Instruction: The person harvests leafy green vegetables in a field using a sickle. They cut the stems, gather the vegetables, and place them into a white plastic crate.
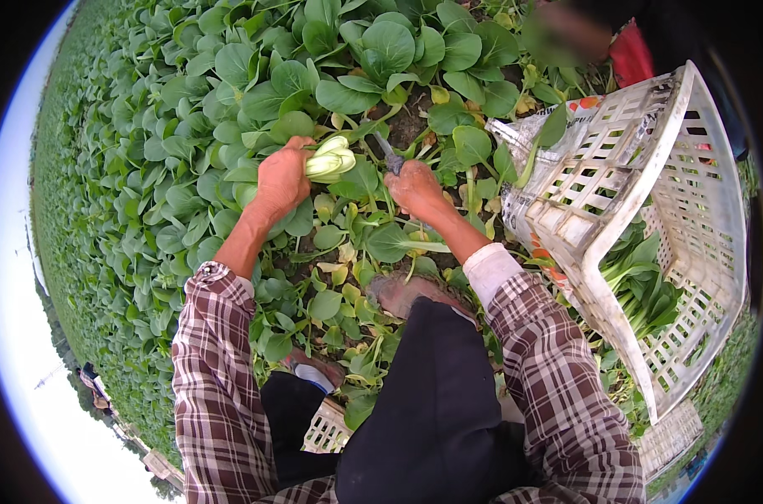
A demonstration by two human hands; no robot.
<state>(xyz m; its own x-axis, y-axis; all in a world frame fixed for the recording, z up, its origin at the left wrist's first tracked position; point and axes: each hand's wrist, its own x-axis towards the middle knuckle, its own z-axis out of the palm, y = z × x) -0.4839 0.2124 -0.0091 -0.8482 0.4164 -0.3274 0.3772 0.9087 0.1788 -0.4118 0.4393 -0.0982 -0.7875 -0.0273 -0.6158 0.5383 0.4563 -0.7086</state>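
My left hand [283, 174] grips a head of bok choy [331, 160], its pale cut stem end pointing right. The leaves of that head merge with the crop behind it, so I cannot tell where they end. In my right hand [415, 189] is a knife [389, 153] with a dark wrapped part near the fist; its narrow blade points up and away among the leaves. A short gap separates the two hands. Below them, loose green and yellowing leaves [334, 274] lie over the soil, and a single detached leaf [391, 242] rests near my right wrist.
Dense standing bok choy [186, 138] fills the left and far side. At right a white plastic crate [614, 176] lies tilted, with harvested greens [639, 283] inside. Another person [576, 31] is at the upper right. My shoe [413, 295] stands on the leafy ground, and more crates [670, 439] sit behind.
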